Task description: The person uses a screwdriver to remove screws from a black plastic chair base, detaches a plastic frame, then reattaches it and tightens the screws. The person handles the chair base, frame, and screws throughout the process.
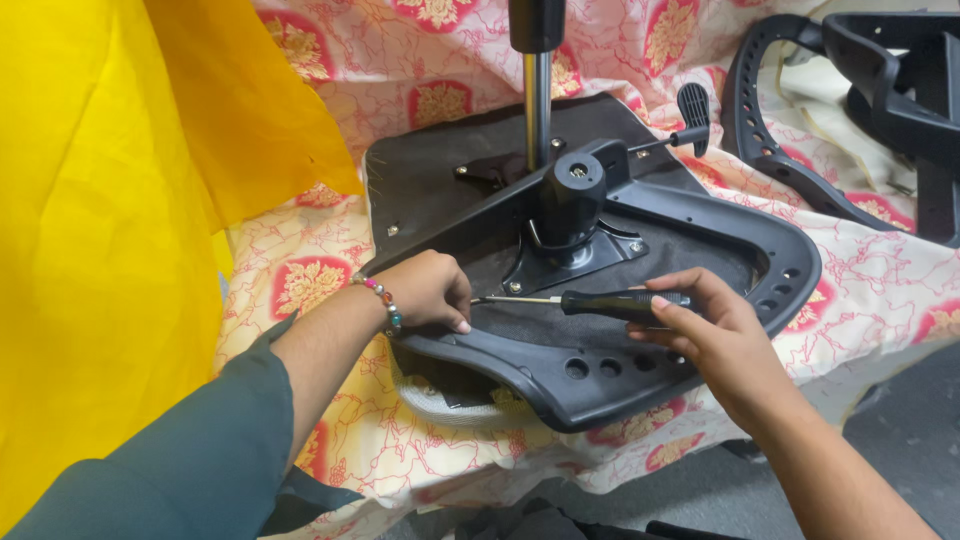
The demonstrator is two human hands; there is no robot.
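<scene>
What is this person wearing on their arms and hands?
The left arm has a dark teal sleeve pushed up the forearm, and a beaded bracelet of mixed colours circles the wrist by the left hand. The right hand and forearm are bare, without rings or gloves.
</scene>
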